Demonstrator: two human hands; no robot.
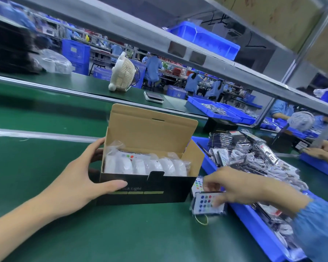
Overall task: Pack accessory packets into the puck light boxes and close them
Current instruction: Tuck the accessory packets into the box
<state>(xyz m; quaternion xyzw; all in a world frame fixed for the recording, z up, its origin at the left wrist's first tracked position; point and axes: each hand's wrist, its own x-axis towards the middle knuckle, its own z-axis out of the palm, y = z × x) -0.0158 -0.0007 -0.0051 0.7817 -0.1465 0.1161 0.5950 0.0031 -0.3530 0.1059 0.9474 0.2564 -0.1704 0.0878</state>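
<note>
Currently, an open puck light box (146, 167) is seen standing on the green worktop (45, 167), its brown lid flap raised upright behind it. Its left end is gripped by the left hand (80, 178): the thumb is laid across the black front wall and the fingers are curled round the rear left corner. White puck lights (146, 164) in clear bags are packed in a row inside the box, and a packet with coloured dots is tucked behind them at the left.

Just right of the box, an accessory packet (208, 203) holding a remote with coloured buttons is pinched by the right hand (240, 188), the fingers closed on its upper edge; the packet hangs close over the worktop beside the near left rim of a blue tray (254, 212). More packets (254, 157) are heaped in that tray, which is set along the worktop's right edge. A small yellow rubber band (202, 220) is seen lying on the worktop below the held packet. A white fan (122, 74) stands on the far worktop.
</note>
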